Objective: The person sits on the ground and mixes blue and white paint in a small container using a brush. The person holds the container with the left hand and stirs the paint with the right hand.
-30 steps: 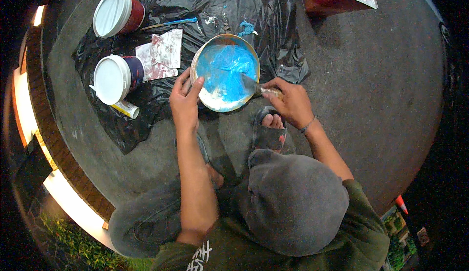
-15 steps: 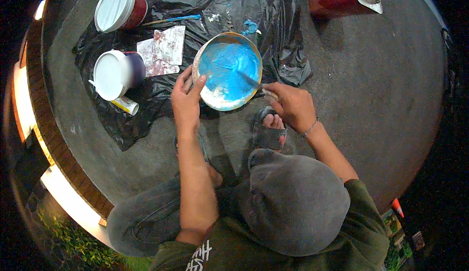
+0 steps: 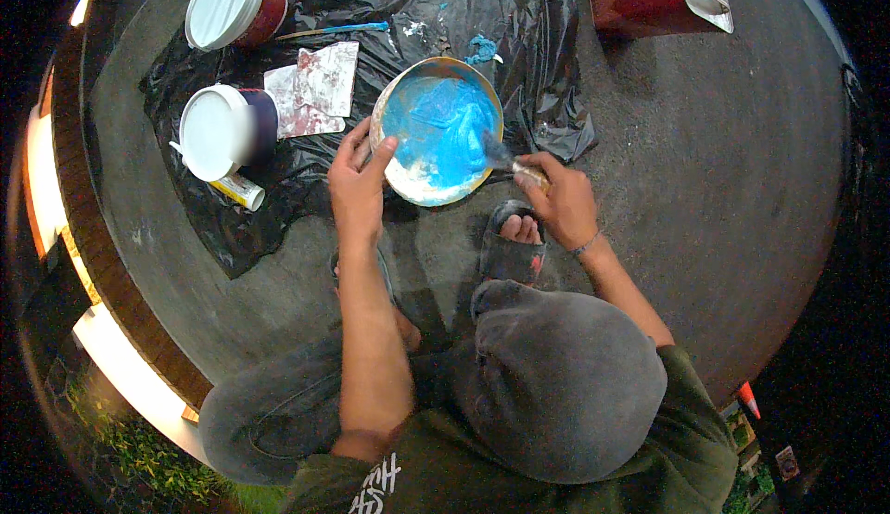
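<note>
"What takes up the most space?"

"Grey ground (image 3: pixel 705 190), seen from above. A crumpled black plastic sheet (image 3: pixel 519 13) covers the top middle. At the bottom is a person (image 3: pixel 464 458) in a grey cap and dark green shirt."

"And the bigger objects?"

"A red container (image 3: pixel 640 4) stands at the upper right, beyond the sheet. On the left side of the sheet are two white-lidded tubs: a red tub (image 3: pixel 243 6) farther off and a dark blue tub (image 3: pixel 227 132) nearer."

"Where is the bowl?"

"The bowl (image 3: pixel 403 176) is in front of the person, over the sheet's near edge. It has blue paste (image 3: pixel 436 120) spread inside. I cannot tell whether it rests on anything."

"What lies beside it?"

"Stained cards (image 3: pixel 324 83), overlapping, between the bowl and the tubs."

"The hands?"

"The left hand (image 3: pixel 360 185) grips the bowl's left side, thumb over the rim. The right hand (image 3: pixel 561 201) is closed around the handle of a scraper (image 3: pixel 501 154), whose blade reaches over the bowl's right rim into the paste."

"Anything smaller?"

"A blue-tipped stick (image 3: pixel 334 30) above the cards, a yellow-and-white tube (image 3: pixel 239 191) just beside the dark blue tub, and a blue scrap (image 3: pixel 481 49) just beyond the bowl."
</note>
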`<state>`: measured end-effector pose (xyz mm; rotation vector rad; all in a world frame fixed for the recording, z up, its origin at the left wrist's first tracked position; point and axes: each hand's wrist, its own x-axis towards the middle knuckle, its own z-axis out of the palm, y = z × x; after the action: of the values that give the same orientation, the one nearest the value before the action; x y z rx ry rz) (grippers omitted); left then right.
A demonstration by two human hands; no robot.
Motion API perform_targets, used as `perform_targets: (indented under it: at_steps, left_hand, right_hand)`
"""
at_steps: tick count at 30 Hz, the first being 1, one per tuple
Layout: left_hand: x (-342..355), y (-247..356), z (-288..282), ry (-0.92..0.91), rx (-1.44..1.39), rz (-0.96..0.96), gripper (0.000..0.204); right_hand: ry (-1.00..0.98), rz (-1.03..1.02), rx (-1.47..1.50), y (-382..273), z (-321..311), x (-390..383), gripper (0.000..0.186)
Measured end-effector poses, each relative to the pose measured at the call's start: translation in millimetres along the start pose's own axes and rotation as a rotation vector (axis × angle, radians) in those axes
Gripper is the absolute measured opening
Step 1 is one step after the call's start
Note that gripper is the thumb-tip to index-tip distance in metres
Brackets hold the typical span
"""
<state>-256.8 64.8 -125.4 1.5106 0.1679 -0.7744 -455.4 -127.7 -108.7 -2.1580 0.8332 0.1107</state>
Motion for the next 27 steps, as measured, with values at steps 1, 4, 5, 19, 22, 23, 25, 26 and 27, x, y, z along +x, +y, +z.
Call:
perform_targets:
  at_steps: [1,4,5,19,22,23,25,26,27]
  left_hand:
    - [0.1,0.8,-0.1,0.011,0.015,-0.015,0.055]
    - [0.6,5.2,2.8,0.023,0.039,-0.049,0.055]
    - [-0.1,6.5,4.6,0.019,0.033,-0.054,0.055]
    - [-6.2,3.7,9.4,0.071,-0.038,-0.029,0.056]
    - [-6.5,8.1,13.1,0.067,-0.032,-0.024,0.058]
    - [-6.9,9.8,15.2,0.051,-0.038,-0.026,0.058]
    - [-6.9,10.9,15.2,0.032,-0.032,-0.013,0.058]
    - [-6.4,9.9,14.1,0.026,-0.020,-0.002,0.058]
    - [-5.9,9.5,13.6,0.018,-0.009,0.009,0.058]
  right_hand:
    - [-0.015,0.031,0.063,-4.8,0.8,-2.8,0.026]
    - [0.067,0.083,0.240,-13.6,5.7,-5.6,0.026]
    - [0.071,0.052,0.203,-12.4,4.8,-6.2,0.026]
    - [-0.070,0.257,0.049,-20.4,14.8,-29.1,0.026]
    - [-0.063,0.256,0.201,-24.9,17.2,-29.5,0.026]
    - [-0.024,0.224,0.212,-27.9,16.5,-29.0,0.026]
    - [0.048,0.151,0.238,-35.2,13.9,-25.9,0.027]
    - [0.071,0.083,0.197,-34.6,13.9,-24.6,0.027]
    - [0.094,0.016,0.154,-33.4,13.1,-22.6,0.027]
